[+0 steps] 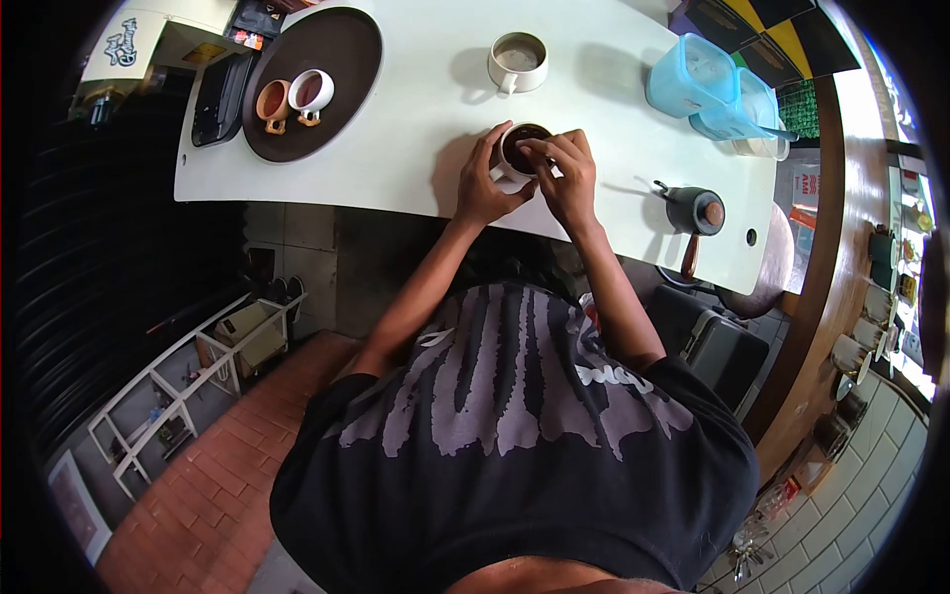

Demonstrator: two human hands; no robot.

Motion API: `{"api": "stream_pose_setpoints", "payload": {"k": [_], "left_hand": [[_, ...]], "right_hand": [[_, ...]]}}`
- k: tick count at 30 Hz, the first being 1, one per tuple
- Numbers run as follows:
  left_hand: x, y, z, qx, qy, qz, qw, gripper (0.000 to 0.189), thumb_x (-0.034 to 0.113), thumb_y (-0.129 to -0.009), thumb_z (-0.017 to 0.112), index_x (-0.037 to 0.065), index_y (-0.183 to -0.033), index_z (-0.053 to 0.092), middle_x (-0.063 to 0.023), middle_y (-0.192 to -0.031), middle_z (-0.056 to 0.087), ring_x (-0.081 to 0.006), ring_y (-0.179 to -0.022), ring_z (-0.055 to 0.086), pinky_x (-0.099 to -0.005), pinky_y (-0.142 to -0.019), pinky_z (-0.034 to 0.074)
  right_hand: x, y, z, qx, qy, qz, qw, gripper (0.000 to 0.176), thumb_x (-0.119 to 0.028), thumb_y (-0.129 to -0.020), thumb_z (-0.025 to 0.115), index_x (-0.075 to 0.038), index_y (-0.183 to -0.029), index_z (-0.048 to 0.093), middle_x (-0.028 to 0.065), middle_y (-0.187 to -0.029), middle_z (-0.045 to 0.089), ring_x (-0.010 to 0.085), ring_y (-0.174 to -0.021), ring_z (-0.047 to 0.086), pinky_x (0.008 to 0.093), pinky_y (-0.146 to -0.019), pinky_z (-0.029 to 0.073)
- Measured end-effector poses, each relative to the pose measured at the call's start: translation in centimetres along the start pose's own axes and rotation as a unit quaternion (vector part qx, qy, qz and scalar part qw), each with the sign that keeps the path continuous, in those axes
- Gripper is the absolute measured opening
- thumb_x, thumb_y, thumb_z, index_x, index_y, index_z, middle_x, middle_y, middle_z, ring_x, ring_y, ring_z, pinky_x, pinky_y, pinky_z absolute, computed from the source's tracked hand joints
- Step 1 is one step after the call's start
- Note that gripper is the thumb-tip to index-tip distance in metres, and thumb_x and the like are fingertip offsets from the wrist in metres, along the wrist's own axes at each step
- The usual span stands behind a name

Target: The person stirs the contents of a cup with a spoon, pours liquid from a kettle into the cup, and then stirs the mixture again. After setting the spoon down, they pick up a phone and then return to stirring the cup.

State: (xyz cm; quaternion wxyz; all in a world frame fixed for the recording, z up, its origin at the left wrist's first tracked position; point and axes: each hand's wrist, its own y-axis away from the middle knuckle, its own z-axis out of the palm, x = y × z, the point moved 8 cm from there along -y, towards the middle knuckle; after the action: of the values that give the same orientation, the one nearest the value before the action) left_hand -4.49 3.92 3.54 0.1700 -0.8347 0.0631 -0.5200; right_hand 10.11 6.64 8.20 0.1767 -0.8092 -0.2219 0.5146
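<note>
A white cup (502, 175) with dark contents stands near the table's front edge. My left hand (485, 181) is wrapped round its left side, thumb and fingers against the wall. Over the cup's right rim, my right hand (564, 170) is closed in a pinch, its fingertips above the dark contents. Whatever those fingers hold, if anything, is hidden. Beyond both hands stands a second whitish cup (517, 77), its handle toward me. To the right is a small dark pot (690, 208) with a lid knob and a wooden handle.
At the left, a round brown tray (336, 59) holds a white cup (315, 89) and a brown cup (270, 102), beside a black case (220, 104). Light-blue plastic containers (688, 74) stand at the back right. A wooden ledge (836, 238) runs along the right side.
</note>
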Motion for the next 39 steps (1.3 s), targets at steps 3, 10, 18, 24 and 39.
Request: {"api": "stream_pose_setpoints", "payload": {"k": [3, 10, 18, 24, 39], "left_hand": [[0.0, -0.2, 0.1, -0.016, -0.008, -0.004, 1.0, 0.089, 0.015, -0.069, 0.089, 0.003, -0.147, 0.048, -0.0177, -0.132, 0.063, -0.0293, -0.12, 0.067, -0.0405, -0.101, 0.058], [-0.8, 0.0, 0.4, -0.022, 0.031, -0.022, 0.999, 0.091, 0.016, -0.07, 0.089, 0.007, -0.149, 0.046, -0.0168, -0.138, 0.057, -0.0309, -0.125, 0.062, -0.043, -0.103, 0.058], [-0.8, 0.1, 0.5, -0.025, 0.021, -0.011, 0.999, 0.092, 0.016, -0.069, 0.09, 0.007, -0.149, 0.046, -0.0169, -0.138, 0.058, -0.031, -0.125, 0.063, -0.0421, -0.102, 0.058], [-1.1, 0.1, 0.6, -0.031, 0.013, -0.026, 0.999, 0.093, 0.018, -0.069, 0.091, 0.008, -0.149, 0.046, -0.0163, -0.138, 0.058, -0.0313, -0.126, 0.062, -0.0432, -0.104, 0.056], [-0.4, 0.0, 0.2, -0.02, 0.019, -0.019, 0.999, 0.092, 0.021, -0.067, 0.09, 0.006, -0.147, 0.048, -0.0164, -0.142, 0.059, -0.03, -0.126, 0.063, -0.0409, -0.106, 0.053]], "right_hand": [[0.6, -0.4, 0.2, 0.001, 0.023, -0.021, 1.0, 0.016, -0.001, -0.084, 0.078, -0.008, -0.099, 0.077, 0.0055, -0.083, 0.068, 0.0244, -0.08, 0.056, 0.0367, -0.072, 0.048], [0.7, 0.8, -2.0, 0.008, 0.06, -0.013, 0.998, 0.016, 0.0, -0.082, 0.078, -0.008, -0.096, 0.077, 0.0041, -0.083, 0.067, 0.0254, -0.079, 0.054, 0.0378, -0.07, 0.047], [0.3, 0.7, 0.0, 0.012, 0.031, -0.02, 0.999, 0.022, -0.002, -0.08, 0.08, -0.012, -0.1, 0.079, 0.0035, -0.086, 0.07, 0.0244, -0.083, 0.055, 0.0371, -0.072, 0.048], [0.9, 0.7, -1.5, 0.017, 0.075, -0.014, 0.997, 0.018, -0.001, -0.082, 0.078, -0.008, -0.099, 0.077, 0.0042, -0.086, 0.068, 0.0249, -0.08, 0.055, 0.0372, -0.072, 0.048], [1.0, 0.0, -1.0, 0.029, 0.068, -0.025, 0.997, 0.015, -0.002, -0.084, 0.077, -0.008, -0.098, 0.078, 0.0051, -0.083, 0.066, 0.0255, -0.081, 0.054, 0.038, -0.073, 0.048]]}}
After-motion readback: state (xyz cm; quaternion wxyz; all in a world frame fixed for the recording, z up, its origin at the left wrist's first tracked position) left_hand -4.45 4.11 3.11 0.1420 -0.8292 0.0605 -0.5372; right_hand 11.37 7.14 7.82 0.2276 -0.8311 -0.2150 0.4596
